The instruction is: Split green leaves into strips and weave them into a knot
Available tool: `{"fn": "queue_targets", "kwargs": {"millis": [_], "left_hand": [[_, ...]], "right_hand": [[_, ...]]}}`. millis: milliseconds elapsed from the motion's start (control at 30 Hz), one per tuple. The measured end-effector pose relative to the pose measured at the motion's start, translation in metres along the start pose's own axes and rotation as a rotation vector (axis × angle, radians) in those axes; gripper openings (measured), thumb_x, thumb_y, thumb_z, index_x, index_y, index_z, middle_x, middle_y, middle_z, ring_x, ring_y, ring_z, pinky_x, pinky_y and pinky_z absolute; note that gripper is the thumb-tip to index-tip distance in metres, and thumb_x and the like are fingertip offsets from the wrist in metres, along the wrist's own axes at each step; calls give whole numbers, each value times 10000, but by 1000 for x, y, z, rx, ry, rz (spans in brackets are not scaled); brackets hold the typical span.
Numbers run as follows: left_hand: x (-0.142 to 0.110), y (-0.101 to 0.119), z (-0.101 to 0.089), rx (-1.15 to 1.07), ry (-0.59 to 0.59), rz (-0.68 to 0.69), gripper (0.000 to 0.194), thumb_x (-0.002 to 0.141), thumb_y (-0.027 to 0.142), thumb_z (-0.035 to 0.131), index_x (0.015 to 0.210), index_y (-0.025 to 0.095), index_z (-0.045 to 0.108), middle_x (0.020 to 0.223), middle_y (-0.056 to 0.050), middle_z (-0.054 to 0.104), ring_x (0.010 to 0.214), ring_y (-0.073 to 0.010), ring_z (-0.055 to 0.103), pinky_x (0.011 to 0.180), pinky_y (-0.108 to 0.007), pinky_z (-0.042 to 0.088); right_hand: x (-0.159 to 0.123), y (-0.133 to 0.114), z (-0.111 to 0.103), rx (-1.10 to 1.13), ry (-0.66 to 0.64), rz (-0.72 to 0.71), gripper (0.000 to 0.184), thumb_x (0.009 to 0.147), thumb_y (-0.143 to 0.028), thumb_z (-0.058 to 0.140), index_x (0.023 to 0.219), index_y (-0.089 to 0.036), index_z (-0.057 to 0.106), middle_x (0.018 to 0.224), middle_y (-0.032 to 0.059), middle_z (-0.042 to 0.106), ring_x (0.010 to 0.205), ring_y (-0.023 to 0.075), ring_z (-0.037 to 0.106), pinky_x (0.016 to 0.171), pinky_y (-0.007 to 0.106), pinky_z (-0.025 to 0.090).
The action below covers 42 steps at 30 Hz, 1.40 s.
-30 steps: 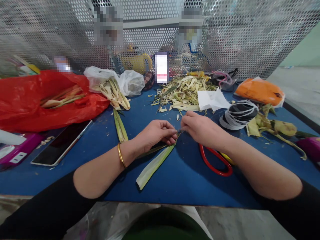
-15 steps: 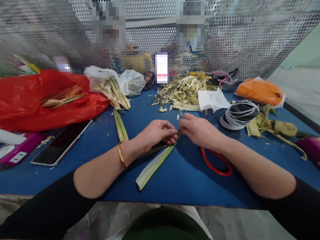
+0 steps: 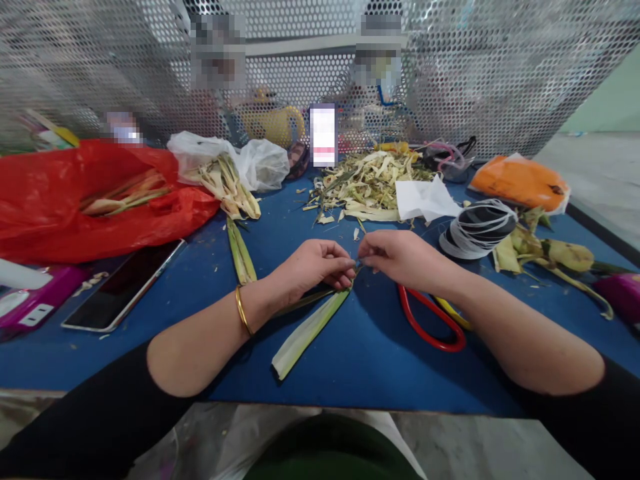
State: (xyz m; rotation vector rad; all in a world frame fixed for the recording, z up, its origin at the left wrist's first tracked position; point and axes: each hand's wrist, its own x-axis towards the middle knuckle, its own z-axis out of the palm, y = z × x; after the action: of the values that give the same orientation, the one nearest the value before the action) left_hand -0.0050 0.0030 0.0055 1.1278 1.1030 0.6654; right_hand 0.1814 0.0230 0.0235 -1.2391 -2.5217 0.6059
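Note:
My left hand [image 3: 320, 268] is closed, thumb against fingers, on the narrow end of a pale green leaf strip [image 3: 310, 337]. The strip's wide end slants down toward the table's front edge. A thinner brownish strip [image 3: 305, 303] runs behind it, under the left wrist. Just right of the left fingertips, my right hand [image 3: 393, 259] pinches thumb to forefinger. Whatever is in that pinch is too fine to make out. Below the right wrist lies a red loop handle [image 3: 433, 323], like that of scissors, with a yellow piece [image 3: 453, 312] beside it, partly hidden by the forearm.
Leaf scraps [image 3: 373, 183] are heaped at the back, beside white paper [image 3: 425, 199]. A spool of white cord [image 3: 475, 230] stands right. To the left lie a red plastic bag [image 3: 100, 233], a bundle of leaves [image 3: 233, 190] and a phone [image 3: 125, 287]. A perforated metal screen [image 3: 300, 77] closes the back.
My right hand moved slightly left against the left fingertips, then turned and drew back a little, showing its pinch. My left hand and the leaf strip have stayed in place.

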Motion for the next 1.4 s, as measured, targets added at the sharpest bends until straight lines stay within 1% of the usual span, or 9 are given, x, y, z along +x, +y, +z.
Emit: {"fn": "queue_targets", "kwargs": {"millis": [167,333,433,567,733,967,1233,1300,1400], "left_hand": [[1,-2,-1,-4,-4,10,87,795,145,624,733,108,576,650,-42,671,537,-105,637,536,-204,520],[1,-2,-1,-4,-2,9,87,789,148,634,735,109,578,651,-41,671,541,-107,639,536,-207,520],[1,-2,-1,-8,-2,8,106,782,167,651,731,110,579,654,-43,673,542,-107,638,537,-206,518],[1,-2,-2,-5,-11,12,104,782,174,653,739,111,582,663,-44,679,553,-106,641,551,-208,520],[1,-2,-2,-3,-9,0,102,775,176,659,743,112,586,657,-39,677,545,-103,636,548,-207,518],[0,0,-1,1,1,-11,78,793,147,626,746,108,578,648,-41,671,532,-98,631,542,-199,514],[0,1,0,-25,15,-9,49,778,82,593,772,124,569,595,-18,656,527,-107,633,541,-203,511],[-1,0,0,-19,7,-10,35,767,111,621,753,117,588,597,-23,659,527,-103,628,545,-200,508],[-1,0,-1,-2,-16,1,100,729,182,688,727,111,616,618,-34,667,534,-102,624,544,-198,503]], "right_hand": [[2,4,5,-98,-46,-20,78,750,-141,603,794,-193,641,809,9,601,694,125,542,587,213,305],[2,3,13,-173,-47,-39,122,819,-152,500,796,-196,612,841,27,581,715,140,536,574,226,288],[2,3,13,-203,-45,-30,98,827,-165,475,810,-197,566,850,32,586,694,145,518,561,232,275],[1,2,8,-123,-53,17,81,808,-140,471,778,-202,514,743,10,603,652,136,512,544,224,271],[-1,0,3,55,-93,61,90,795,-125,487,768,-201,526,616,-30,603,582,110,556,526,200,299],[-1,0,1,106,-30,28,97,754,-119,579,815,-191,599,682,-28,641,638,112,585,562,191,351],[-2,-9,1,175,82,-16,110,767,-113,585,851,-183,590,718,-21,657,662,114,593,568,197,362],[-3,-12,3,193,91,-27,115,771,-117,585,865,-183,594,727,-16,662,675,118,598,578,201,369],[-3,-14,6,231,105,-40,102,777,-122,579,859,-183,589,738,-11,667,683,121,605,589,205,380]]}}
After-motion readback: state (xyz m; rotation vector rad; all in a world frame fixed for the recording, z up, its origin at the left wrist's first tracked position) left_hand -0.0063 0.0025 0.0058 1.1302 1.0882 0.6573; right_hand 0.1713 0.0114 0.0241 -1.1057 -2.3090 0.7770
